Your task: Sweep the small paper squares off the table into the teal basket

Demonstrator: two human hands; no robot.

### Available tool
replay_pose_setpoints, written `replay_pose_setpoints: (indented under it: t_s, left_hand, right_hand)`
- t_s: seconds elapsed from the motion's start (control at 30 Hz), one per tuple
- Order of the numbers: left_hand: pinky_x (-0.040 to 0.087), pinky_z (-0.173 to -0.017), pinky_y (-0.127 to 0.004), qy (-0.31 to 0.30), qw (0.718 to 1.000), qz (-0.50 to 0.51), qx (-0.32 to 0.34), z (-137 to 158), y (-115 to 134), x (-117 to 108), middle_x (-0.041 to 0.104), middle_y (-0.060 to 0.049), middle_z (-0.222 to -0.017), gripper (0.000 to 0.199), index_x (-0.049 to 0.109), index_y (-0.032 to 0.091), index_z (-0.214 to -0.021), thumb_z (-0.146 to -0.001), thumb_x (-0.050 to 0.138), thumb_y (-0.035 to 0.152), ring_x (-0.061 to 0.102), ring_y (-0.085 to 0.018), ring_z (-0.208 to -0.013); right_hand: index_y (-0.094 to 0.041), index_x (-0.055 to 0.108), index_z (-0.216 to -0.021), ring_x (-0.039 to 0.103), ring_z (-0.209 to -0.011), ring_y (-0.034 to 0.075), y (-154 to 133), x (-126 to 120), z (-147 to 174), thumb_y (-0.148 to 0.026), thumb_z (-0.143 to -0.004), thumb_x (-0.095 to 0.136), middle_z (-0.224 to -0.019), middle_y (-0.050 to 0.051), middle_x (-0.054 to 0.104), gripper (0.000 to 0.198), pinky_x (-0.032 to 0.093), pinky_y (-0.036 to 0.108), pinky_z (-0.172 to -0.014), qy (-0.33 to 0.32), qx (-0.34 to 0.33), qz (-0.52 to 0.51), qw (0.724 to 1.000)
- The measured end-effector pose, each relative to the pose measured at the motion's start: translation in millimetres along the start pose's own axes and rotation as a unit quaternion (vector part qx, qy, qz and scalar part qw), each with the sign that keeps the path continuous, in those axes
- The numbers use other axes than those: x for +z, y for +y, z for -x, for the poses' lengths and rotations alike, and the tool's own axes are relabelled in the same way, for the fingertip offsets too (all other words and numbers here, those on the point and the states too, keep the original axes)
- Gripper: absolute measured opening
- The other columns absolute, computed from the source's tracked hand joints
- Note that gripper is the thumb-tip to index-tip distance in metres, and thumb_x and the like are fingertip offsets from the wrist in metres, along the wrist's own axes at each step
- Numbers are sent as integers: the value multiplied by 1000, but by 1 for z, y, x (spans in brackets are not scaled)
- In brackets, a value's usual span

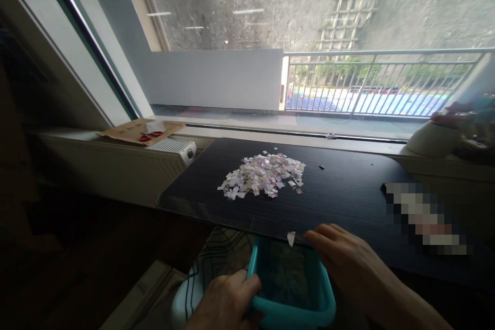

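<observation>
My left hand is closed around the near left rim of a teal plastic bin, which sits below the table's front edge. Inside the bin it is dim, and its contents are hard to make out. My right hand is at the table edge above the bin's right side, fingers stretched to the left and nothing seen in them. Just left of those fingertips, a small white paper scrap shows at the edge, over the bin. A heap of small cut paper pieces lies on the dark table.
Red-handled scissors rest on a brown paper envelope on the sill, beside a white radiator. A pixelated object lies on the table's right. A tiny dark piece is right of the heap. Behind is a window.
</observation>
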State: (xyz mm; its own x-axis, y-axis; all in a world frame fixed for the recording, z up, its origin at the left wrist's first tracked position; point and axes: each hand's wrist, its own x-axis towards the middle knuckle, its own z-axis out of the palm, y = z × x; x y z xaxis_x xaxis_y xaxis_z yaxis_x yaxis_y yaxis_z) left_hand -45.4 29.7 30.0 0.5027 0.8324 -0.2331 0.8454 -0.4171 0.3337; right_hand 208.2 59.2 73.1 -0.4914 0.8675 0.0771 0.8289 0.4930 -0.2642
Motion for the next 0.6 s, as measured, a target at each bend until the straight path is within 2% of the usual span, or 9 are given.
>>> replay_pose_setpoints:
  t_s: [0.07, 0.13, 0.27, 0.4, 0.5, 0.6]
  left_hand:
    - [40, -61, -24, -8, 1000, 4, 1, -3, 3, -1, 60, 1, -84, 18, 51, 22, -84, -73, 64, 16, 60, -18, -73]
    - [41, -61, -24, -14, 1000, 1, 7, -7, 5, -2, 60, 1, -86, 18, 52, 22, -86, -74, 65, 17, 60, -18, -74]
    - [44, -63, -25, -44, 998, -33, 15, -12, 7, 3, 61, -1, -88, 21, 53, 22, -88, -73, 67, 20, 61, -20, -75]
    - [47, -60, -26, -42, 995, -77, 40, -18, 7, 19, 61, -1, -86, 17, 54, 22, -89, -76, 66, 23, 62, -21, -71]
    - [48, -55, -27, -38, 991, -112, 66, -23, 13, 26, 62, -4, -82, 9, 55, 21, -88, -82, 60, 24, 63, -23, -64]
    - [50, -58, -29, -44, 987, -120, 97, -27, 27, 18, 63, -5, -84, 18, 57, 20, -92, -77, 66, 24, 64, -25, -66]
  right_hand:
    - [-24, 62, -93, 55, -74, 15, -9, 2, 17, -11, -88, 40, -83, 3, 61, 26, 41, 25, -63, -24, -16, -15, 999]
    - [-24, 62, -92, 55, -73, 15, -10, -2, 19, -11, -88, 41, -83, 2, 61, 25, 41, 25, -63, -26, -16, -19, 999]
    - [-22, 62, -106, 56, -81, 17, 19, -18, -18, -15, -91, 38, -89, 4, 62, 29, 40, 26, -68, 53, 48, 31, 997]
    - [-18, 65, -102, 58, -78, 16, 48, -24, -58, -20, -93, 36, -88, 6, 63, 30, 38, 25, -65, 68, 103, 66, 990]
    - [-17, 65, -98, 58, -76, 15, 44, -17, -62, -20, -93, 36, -86, 6, 63, 29, 37, 25, -63, 63, 110, 67, 990]
    - [-19, 64, -96, 56, -73, 14, 26, -10, -55, -19, -93, 37, -84, 4, 62, 27, 36, 23, -63, 50, 80, 44, 995]
